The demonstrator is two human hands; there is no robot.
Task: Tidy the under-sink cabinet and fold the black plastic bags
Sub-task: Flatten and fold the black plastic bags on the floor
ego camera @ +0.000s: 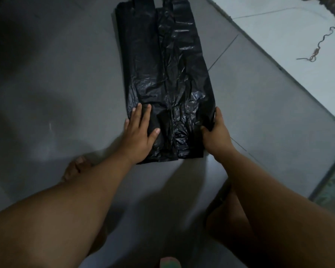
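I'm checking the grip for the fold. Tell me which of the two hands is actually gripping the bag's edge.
The right hand: its fingers curl round the near right edge of the black plastic bag. The left hand only lies flat on top, fingers straight.

Dim, soft-focus view; glare on the black bag (168,82), shadows darkening the floor (56,78)

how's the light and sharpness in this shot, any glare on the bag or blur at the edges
Head view: dim overall, with soft shadows pooling on the grey floor at left. Small patches of sheen catch the wrinkles of the black plastic bag, no harsh glare. The left hand and right hand on the bag read fairly sharp, while the near forearms are soft. The tile edge at right bows slightly, hinting at wide-angle distortion.
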